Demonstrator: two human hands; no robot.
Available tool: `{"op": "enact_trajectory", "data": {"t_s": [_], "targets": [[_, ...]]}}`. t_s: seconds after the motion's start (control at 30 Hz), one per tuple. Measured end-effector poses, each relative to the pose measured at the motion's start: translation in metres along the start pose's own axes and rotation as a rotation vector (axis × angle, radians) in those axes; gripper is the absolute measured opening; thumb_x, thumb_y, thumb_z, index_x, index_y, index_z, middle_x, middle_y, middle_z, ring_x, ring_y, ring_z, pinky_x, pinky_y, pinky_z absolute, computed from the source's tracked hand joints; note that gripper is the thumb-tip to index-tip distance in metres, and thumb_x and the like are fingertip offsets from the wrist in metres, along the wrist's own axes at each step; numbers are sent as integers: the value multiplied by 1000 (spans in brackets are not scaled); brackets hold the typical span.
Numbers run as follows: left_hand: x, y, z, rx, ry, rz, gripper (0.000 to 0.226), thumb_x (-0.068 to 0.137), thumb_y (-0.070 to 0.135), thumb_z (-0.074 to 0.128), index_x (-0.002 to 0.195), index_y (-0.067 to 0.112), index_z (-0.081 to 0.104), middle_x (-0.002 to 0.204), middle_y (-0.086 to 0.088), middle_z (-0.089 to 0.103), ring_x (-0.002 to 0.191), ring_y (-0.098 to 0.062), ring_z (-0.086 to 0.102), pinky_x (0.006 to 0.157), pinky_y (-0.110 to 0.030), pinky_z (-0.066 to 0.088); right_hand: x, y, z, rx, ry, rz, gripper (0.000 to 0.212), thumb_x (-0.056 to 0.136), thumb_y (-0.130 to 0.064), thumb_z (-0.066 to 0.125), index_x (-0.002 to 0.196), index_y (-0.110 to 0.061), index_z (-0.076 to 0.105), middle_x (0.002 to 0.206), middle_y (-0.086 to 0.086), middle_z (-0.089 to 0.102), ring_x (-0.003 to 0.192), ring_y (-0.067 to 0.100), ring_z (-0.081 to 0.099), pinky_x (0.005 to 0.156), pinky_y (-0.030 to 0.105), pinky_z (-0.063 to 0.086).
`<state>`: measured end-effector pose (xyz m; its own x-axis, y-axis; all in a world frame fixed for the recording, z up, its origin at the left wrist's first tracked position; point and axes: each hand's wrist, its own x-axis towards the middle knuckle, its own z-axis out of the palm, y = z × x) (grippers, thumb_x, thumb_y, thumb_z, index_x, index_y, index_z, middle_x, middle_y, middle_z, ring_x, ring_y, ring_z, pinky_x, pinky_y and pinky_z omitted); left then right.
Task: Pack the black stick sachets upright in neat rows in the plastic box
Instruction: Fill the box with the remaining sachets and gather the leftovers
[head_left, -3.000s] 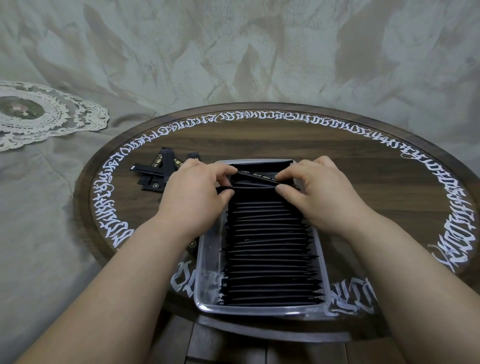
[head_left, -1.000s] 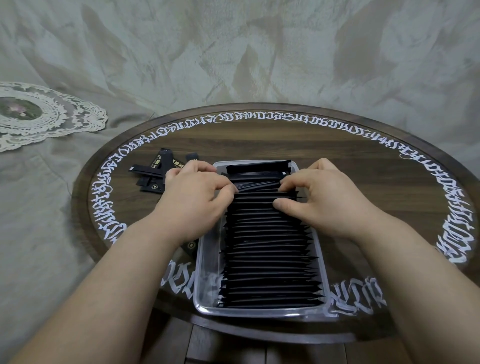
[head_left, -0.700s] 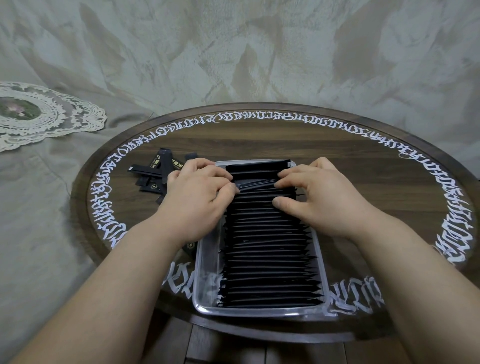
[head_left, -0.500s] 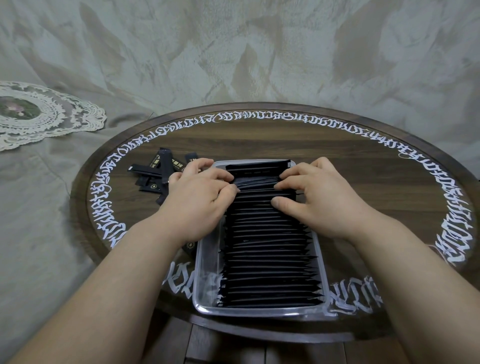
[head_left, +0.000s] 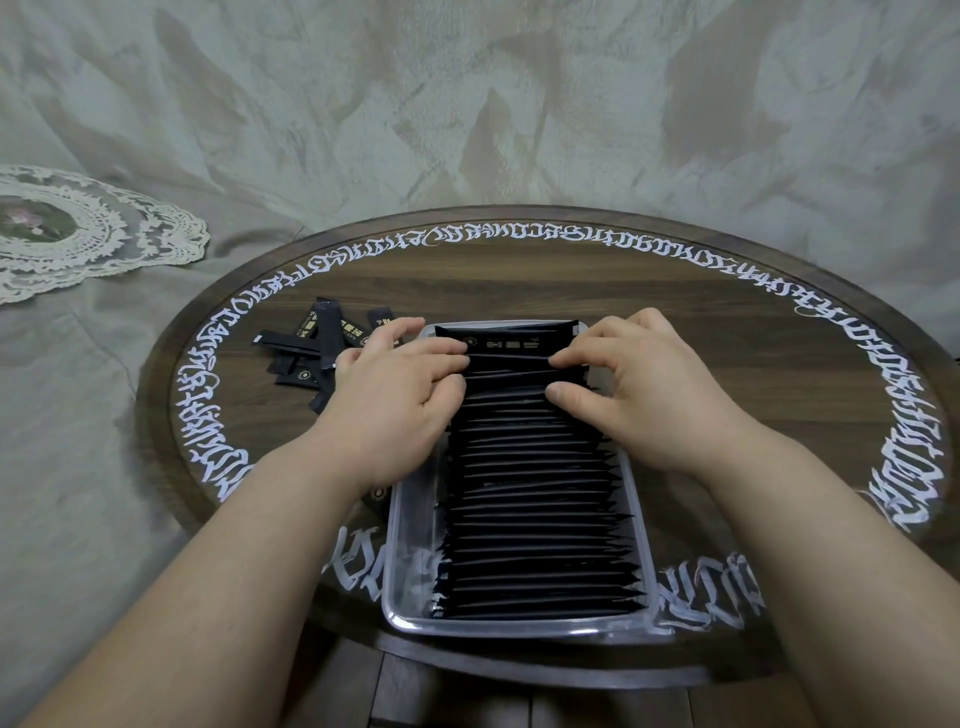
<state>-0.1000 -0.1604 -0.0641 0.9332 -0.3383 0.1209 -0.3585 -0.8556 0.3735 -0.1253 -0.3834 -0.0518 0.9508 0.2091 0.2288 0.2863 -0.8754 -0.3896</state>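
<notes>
Head view, read from left to right: a lace doily (head_left: 78, 228) lies on the grey cloth well apart from the work, and the round wooden counter (head_left: 675, 322) with white lettering around its rim carries everything else. On its left part sits a small loose pile of sachets (head_left: 317, 348), lying flat and crossed over one another just beside the far left corner of the plastic box (head_left: 514, 626); one more sachet peeps out under the left forearm beside the box wall. These are what is left to pack, as far as can be seen. The left hand (head_left: 395, 410) rests over the far left edge of the box, fingers curled down onto the tops of the black stick sachets (head_left: 535, 499), pressing rather than gripping; whether it pinches one between thumb and fingers is hidden. The box itself is nearly full: one long row of sachets stands on edge from the near wall to the far wall, fairly even, with a narrow empty strip along the left wall. At the far end one sachet (head_left: 511, 344) leans with its printed face showing, not yet upright, and the few behind the fingertips look fanned. The right hand (head_left: 654, 395) mirrors the left, fingers bent onto the same far sachets, thumb against the row, holding nothing clear of the box. By my judgement most of the task is done; straightening the far end and fitting in the loose pile remain.
</notes>
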Motion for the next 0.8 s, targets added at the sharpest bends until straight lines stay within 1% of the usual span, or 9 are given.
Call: {"op": "enact_trajectory", "data": {"t_s": [0.07, 0.13, 0.27, 0.37, 0.43, 0.53, 0.63, 0.7, 0.8], "targets": [[0, 1, -1, 16, 17, 11, 51, 88, 46, 28, 126, 32, 60, 136, 28, 46, 138, -7, 18, 105, -41, 16, 1, 1, 1, 6, 27, 0, 38, 81, -51, 58, 112, -32, 67, 103, -18, 49, 102, 9, 34, 90, 30, 39], [0, 2, -3, 34, 51, 13, 37, 97, 42, 40, 124, 31, 62, 133, 26, 50, 135, -9, 24, 105, -42, 20, 1, 2, 1, 16, 47, 8, 36, 81, -50, 60, 110, -31, 69, 100, -16, 47, 101, 9, 34, 89, 31, 40], [1, 3, -3, 9, 152, 95, 22, 93, 31, 57, 109, 26, 72, 116, 21, 62, 117, -13, 47, 99, -47, 37, 1, 1, 0, 5, 38, 22, 29, 83, -48, 61, 105, -31, 71, 96, -10, 56, 102, 13, 39, 83, 30, 38], [0, 5, -4, -88, 186, 124, 15, 90, 23, 63, 96, 22, 76, 102, 16, 68, 100, -7, 61, 94, -37, 46, 1, -1, -1, 46, 25, 37, 21, 82, -47, 62, 94, -31, 72, 92, -9, 61, 100, 15, 42, 81, 30, 39], [-1, 7, -5, -127, 189, 104, 12, 88, 18, 66, 93, 22, 75, 94, 16, 69, 94, -6, 63, 91, -29, 47, 1, -1, -2, 80, 27, 43, 18, 81, -46, 63, 88, -31, 71, 88, -12, 62, 98, 13, 43, 80, 30, 39], [-1, 10, -6, -164, 177, 39, 12, 87, 16, 66, 93, 24, 72, 87, 17, 66, 87, -5, 62, 83, -19, 45, 1, 0, -3, 96, 22, 40, 16, 81, -45, 65, 87, -31, 70, 86, -13, 63, 97, 12, 44, 77, 28, 37], [-1, 11, -8, -180, 141, 20, 20, 88, 13, 64, 102, 26, 68, 84, 23, 63, 86, 1, 60, 81, -7, 40, 2, 0, -2, 111, 29, 34, 14, 81, -45, 64, 84, -32, 68, 84, -13, 62, 94, 11, 43, 74, 26, 34], [0, 13, -10, -168, 111, 9, 25, 90, 13, 62, 109, 28, 68, 86, 24, 62, 88, 2, 61, 83, -7, 39, 3, 0, 0, 106, 82, 30, 12, 82, -43, 62, 84, -32, 66, 85, -13, 59, 93, 12, 44, 73, 25, 32], [0, 15, -11, -144, 93, 2, 23, 92, 16, 60, 107, 30, 70, 93, 23, 63, 92, 1, 59, 83, -10, 37, 5, 1, 2, 83, 184, 35, 15, 85, -36, 64, 97, -27, 67, 96, -14, 55, 99, 12, 44, 77, 23, 30]]}}
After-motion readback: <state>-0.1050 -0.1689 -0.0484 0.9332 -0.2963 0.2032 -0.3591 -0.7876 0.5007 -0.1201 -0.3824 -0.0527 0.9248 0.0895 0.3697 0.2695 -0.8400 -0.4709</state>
